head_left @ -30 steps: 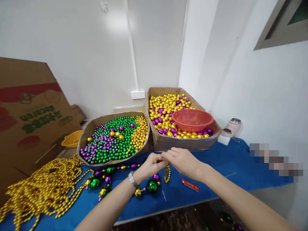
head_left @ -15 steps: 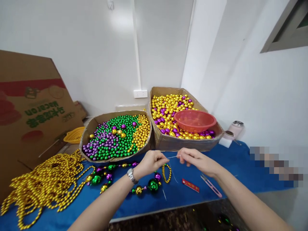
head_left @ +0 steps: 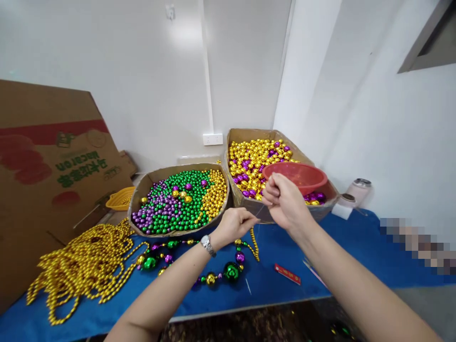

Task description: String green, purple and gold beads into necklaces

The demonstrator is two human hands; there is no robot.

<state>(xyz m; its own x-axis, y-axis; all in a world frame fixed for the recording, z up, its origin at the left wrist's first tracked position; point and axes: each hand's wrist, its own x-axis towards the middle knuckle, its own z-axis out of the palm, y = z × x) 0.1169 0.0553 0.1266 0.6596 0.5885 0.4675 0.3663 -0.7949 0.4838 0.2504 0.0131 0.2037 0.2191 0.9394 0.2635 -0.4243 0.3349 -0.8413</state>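
My left hand (head_left: 234, 226), with a watch at the wrist, pinches a thin white thread over the blue table. My right hand (head_left: 287, 202) is closed and raised in front of the large bead box, on the thread's other side; a faint stretch of thread shows between the hands. A short strand of gold beads (head_left: 255, 246) hangs or lies just below my left fingertips; I cannot tell whether it is tied to the thread. Under my left forearm lies a necklace of mixed green, gold and purple beads, with a big green bead (head_left: 232, 271).
Behind stand a box of small beads (head_left: 213, 227) and a box of larger beads (head_left: 245, 209) with a red basket (head_left: 313, 176) on top. Gold bead strands (head_left: 85, 261) pile up left. A red packet (head_left: 287, 274) and partly hidden pink tool (head_left: 315, 274) lie right.
My right hand has moved up and closed into a fist, away from my left hand. The gold strand now looks drawn out beneath my left fingers. The view has shifted slightly.
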